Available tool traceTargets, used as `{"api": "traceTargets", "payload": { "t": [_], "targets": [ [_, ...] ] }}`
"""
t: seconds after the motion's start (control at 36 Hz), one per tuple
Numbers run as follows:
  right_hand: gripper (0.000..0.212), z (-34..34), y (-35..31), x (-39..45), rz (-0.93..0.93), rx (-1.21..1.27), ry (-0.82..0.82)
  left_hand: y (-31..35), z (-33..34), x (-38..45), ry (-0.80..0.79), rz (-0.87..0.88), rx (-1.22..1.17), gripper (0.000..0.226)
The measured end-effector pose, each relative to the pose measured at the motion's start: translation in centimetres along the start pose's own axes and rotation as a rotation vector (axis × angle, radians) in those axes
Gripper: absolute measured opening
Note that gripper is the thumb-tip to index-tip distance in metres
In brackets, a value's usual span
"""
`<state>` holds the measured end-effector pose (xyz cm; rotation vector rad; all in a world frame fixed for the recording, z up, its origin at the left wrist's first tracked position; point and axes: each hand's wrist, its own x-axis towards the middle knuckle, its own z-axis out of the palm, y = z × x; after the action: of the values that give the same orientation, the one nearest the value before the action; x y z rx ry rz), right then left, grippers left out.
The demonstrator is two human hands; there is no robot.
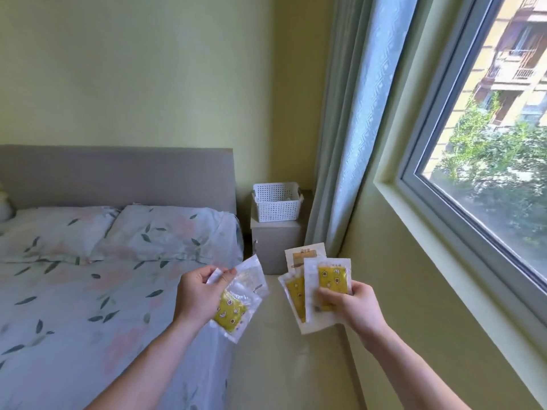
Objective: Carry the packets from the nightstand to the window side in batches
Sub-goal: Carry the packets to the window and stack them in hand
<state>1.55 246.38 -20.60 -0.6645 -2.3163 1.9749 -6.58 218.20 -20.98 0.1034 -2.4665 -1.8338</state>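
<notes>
My left hand (199, 294) grips a small bunch of clear packets (236, 309), the front one with a yellow patterned pad inside. A fan of three white packets (321, 287) with yellow and tan pads is held in my right hand (352, 310). Both hands hover over the floor strip between the bed and the window wall. Straight ahead in the corner stands the grey nightstand (276, 242), carrying a white perforated basket (276, 202). What lies inside the basket is hard to make out.
The bed (88, 291) with a floral cover and grey headboard fills the left. A window (488, 137) with its sill (444, 258) runs along the right wall, and a pale curtain (349, 128) hangs beside the nightstand. Beige floor (284, 365) lies below my hands.
</notes>
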Motion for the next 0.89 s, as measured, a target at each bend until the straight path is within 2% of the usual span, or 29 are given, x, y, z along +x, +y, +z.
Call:
{"api": "traceTargets", "payload": {
  "t": [0.06, 0.14, 0.22, 0.39, 0.5, 0.89],
  "targets": [
    [0.013, -0.3, -0.4, 4.1, 0.020, 0.011, -0.010, 0.2, 1.5, 3.4, 0.002, -0.026, 0.016, 0.027],
    [0.012, -0.6, -1.7, 10.0, 0.041, 0.017, -0.033, 0.6, 3.4, 8.5, 0.001, -0.050, 0.021, 0.036],
    [0.011, -0.7, -3.8, 16.0, 0.031, 0.028, -0.070, 1.3, 5.4, 13.7, 0.033, -0.078, 0.014, 0.025],
    [0.012, -0.4, -6.5, 25.8, 0.048, 0.010, -0.094, 1.4, 8.5, 21.6, 0.063, -0.133, 0.047, 0.023],
    [0.017, -0.2, -7.9, 32.7, 0.053, -0.024, -0.089, 1.7, 10.9, 28.2, 0.073, -0.162, 0.044, 0.015],
    [0.018, 3.0, -10.7, 55.8, 0.155, -0.109, -0.035, -2.6, 21.8, 56.3, -0.065, -0.248, 0.052, 0.007]
  ]
}}
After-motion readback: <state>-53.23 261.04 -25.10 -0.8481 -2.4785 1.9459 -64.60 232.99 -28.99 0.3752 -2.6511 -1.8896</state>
